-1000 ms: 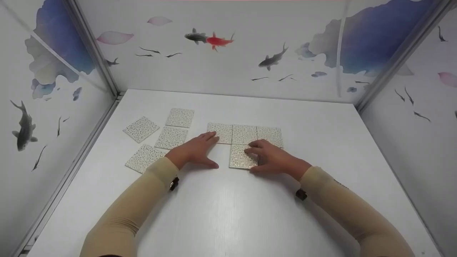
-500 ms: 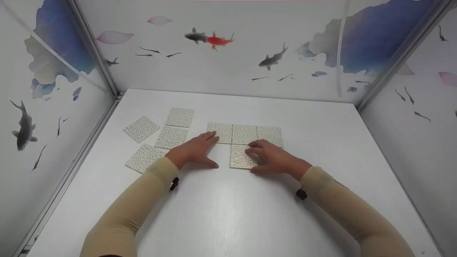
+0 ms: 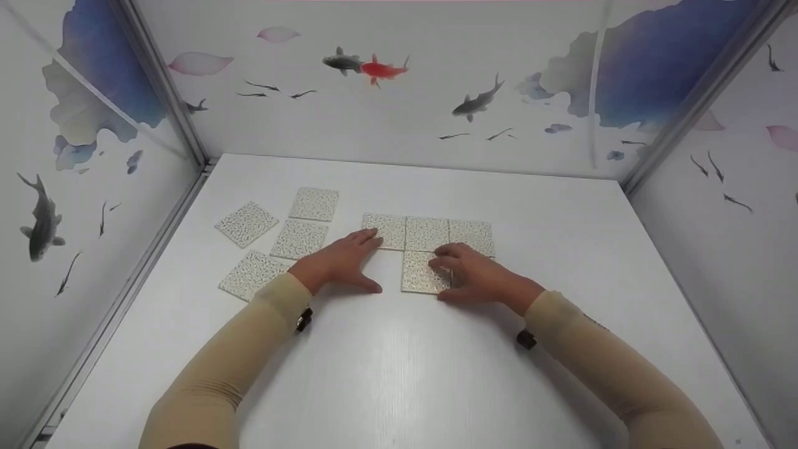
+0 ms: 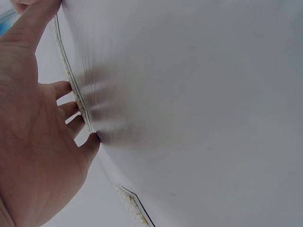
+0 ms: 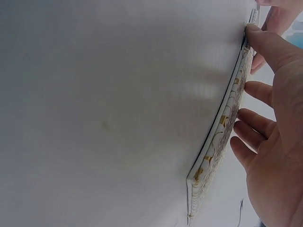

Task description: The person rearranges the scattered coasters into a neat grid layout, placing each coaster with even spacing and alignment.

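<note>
Square speckled tiles lie flat on the white table. Three stand side by side as an upper row, with the middle tile (image 3: 427, 234) between a left tile (image 3: 388, 229) and a right tile (image 3: 472, 233). A lower tile (image 3: 416, 277) sits below the middle one. My left hand (image 3: 340, 263) touches the left tile with its fingertips, thumb spread out over the table. Over the lower row, my right hand (image 3: 477, 277) rests its fingers on the tiles, thumb at the near edge. It mostly hides another tile (image 5: 222, 125) right of the lower one, whose edge shows in the right wrist view.
Several loose tiles lie at the left: a turned tile (image 3: 247, 224), a far tile (image 3: 315, 204), one below it (image 3: 299, 238), and a near tile (image 3: 252, 274) partly behind the left arm. Panels painted with fish (image 3: 383, 70) enclose the table (image 3: 399, 374) behind and at both sides.
The lower tile has shifted very slightly to the right, along with the right hand. The left hand has stayed in place.
</note>
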Action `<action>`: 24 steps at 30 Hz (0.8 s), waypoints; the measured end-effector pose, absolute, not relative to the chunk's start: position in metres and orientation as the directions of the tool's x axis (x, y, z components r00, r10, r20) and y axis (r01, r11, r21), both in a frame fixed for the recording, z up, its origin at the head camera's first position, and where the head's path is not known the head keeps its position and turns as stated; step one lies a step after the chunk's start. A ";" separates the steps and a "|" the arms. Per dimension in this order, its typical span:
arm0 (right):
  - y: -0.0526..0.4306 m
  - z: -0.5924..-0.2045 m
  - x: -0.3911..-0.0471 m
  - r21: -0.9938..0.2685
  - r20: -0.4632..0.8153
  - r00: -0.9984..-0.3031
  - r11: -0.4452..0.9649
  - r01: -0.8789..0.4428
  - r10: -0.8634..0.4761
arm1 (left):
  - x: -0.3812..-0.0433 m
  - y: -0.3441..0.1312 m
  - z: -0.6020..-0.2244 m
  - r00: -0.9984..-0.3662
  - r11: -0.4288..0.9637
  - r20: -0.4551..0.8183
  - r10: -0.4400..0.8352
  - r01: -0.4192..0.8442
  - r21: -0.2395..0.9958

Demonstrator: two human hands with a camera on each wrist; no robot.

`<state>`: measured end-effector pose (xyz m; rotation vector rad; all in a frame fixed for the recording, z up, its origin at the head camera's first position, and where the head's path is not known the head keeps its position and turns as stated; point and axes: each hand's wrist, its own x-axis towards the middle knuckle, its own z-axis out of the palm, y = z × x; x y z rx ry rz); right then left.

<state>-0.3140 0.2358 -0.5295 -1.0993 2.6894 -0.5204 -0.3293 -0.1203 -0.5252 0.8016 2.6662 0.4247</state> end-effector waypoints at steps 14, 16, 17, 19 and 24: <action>0.244 -0.532 -0.318 -0.454 -0.040 -0.726 0.660 -0.599 -0.687 | -0.330 -0.121 -0.527 -0.789 0.804 -0.233 0.568 0.471 0.364; 0.248 -0.529 -0.319 -0.466 -0.031 -0.737 0.662 -0.587 -0.675 | -0.331 -0.121 -0.528 -0.792 0.808 -0.233 0.564 0.470 0.356; 0.250 -0.528 -0.320 -0.468 -0.029 -0.745 0.668 -0.579 -0.666 | -0.331 -0.122 -0.529 -0.793 0.809 -0.232 0.563 0.471 0.352; 0.255 -0.525 -0.321 -0.474 -0.036 -0.762 0.682 -0.557 -0.647 | -0.331 -0.122 -0.528 -0.794 0.810 -0.234 0.562 0.470 0.350; 0.271 -0.522 -0.325 -0.473 -0.078 -0.796 0.725 -0.501 -0.600 | -0.329 -0.120 -0.525 -0.794 0.813 -0.246 0.557 0.459 0.359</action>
